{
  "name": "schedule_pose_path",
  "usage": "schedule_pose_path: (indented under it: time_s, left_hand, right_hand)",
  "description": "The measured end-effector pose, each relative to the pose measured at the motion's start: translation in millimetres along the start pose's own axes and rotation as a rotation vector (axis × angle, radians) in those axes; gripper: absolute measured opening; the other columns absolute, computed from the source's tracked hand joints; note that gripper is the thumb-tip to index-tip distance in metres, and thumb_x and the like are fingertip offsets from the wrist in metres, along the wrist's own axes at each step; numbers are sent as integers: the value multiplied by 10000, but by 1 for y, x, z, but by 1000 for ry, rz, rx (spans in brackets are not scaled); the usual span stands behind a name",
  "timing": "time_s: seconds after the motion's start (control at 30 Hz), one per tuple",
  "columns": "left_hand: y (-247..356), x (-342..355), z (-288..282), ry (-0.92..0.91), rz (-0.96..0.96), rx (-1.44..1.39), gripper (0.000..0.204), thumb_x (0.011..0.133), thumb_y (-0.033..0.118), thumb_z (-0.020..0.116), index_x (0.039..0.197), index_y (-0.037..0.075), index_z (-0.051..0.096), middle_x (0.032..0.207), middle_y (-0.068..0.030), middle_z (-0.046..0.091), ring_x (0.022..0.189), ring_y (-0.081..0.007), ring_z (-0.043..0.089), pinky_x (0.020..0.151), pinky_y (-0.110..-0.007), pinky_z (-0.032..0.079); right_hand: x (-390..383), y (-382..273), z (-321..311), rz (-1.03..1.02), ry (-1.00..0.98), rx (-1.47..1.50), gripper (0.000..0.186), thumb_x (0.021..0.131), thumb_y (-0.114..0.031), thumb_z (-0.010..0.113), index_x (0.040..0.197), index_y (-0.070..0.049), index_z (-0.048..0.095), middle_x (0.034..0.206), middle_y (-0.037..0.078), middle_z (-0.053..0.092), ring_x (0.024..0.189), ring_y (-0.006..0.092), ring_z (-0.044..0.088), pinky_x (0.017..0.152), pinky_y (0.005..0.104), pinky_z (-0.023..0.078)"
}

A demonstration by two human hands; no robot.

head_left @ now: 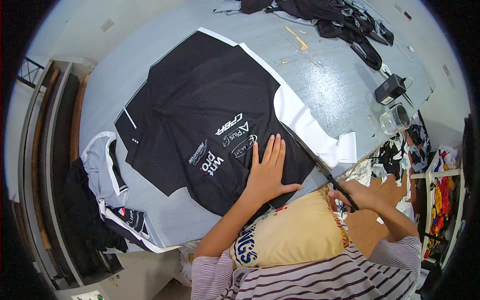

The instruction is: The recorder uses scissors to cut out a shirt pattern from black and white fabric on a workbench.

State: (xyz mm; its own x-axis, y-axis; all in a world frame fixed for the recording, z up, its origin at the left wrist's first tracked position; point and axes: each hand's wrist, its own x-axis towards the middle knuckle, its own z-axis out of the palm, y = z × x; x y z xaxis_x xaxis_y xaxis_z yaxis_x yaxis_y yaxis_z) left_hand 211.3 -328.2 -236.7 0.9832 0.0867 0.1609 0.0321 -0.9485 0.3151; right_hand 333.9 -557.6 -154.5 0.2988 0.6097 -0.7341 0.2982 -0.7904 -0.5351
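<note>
A large black printed fabric panel (185, 90) lies spread on the grey-blue table (330, 85), with white and coloured prints across its lower part. My left hand (267, 175) presses flat on it, fingers stretched and thumb out to the right. In my right hand (362, 195), at the table's near edge, is a pair of long dark scissors (327, 172). Their blades point up and left along the panel's right side, where black meets a white fabric margin (300, 112). How far the blades stand apart is hard to make out.
Black scraps (340, 20) are heaped at the far edge. A small black box (390, 90) and a clear glass (395, 119) stand at the right. White-and-black fabric pieces (102, 160) hang over the left edge. A yellow cushion (295, 230) rests before me; offcuts (395, 155) litter the floor.
</note>
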Motion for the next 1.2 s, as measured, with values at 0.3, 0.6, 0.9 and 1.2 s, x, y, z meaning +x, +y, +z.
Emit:
schedule_pose_path:
  time_s: [0.3, 0.6, 0.9, 1.2]
  left_hand:
    - [-1, 1, -5, -96, 28, 11, 1160, 640, 737, 591, 1377, -93, 253, 1472, -234, 209, 1396, -316, 145, 1098, -544, 73]
    - [25, -62, -161, 110, 441, -272, 342, 901, 199, 510, 1177, 2, 559, 1202, -178, 575, 1100, -294, 565, 937, -401, 433]
    - [64, -68, -154, -254, 512, -281, 328, 898, 211, 511, 1158, 17, 564, 1177, -174, 580, 1064, -292, 573, 907, -397, 444]
    - [77, -60, -149, -374, 466, -311, 314, 896, 223, 513, 1139, 33, 569, 1152, -170, 585, 1029, -290, 581, 878, -393, 455]
  right_hand:
    - [-2, 9, 12, -26, -10, 123, 521, 939, -484, 423, 892, 5, 597, 538, 75, 566, 496, 163, 598, 488, 284, 465]
    - [-8, 46, 26, -139, -68, 336, 549, 939, -504, 404, 775, -8, 576, 541, 56, 580, 503, 158, 595, 495, 266, 452]
    - [-6, 60, 56, -350, 22, 704, 431, 949, -430, 428, 732, -60, 467, 633, 23, 516, 486, 119, 523, 471, 229, 406]
    - [28, 31, 28, -510, 479, 774, 327, 919, -308, 531, 797, -7, 500, 531, 45, 516, 441, 130, 521, 438, 244, 410]
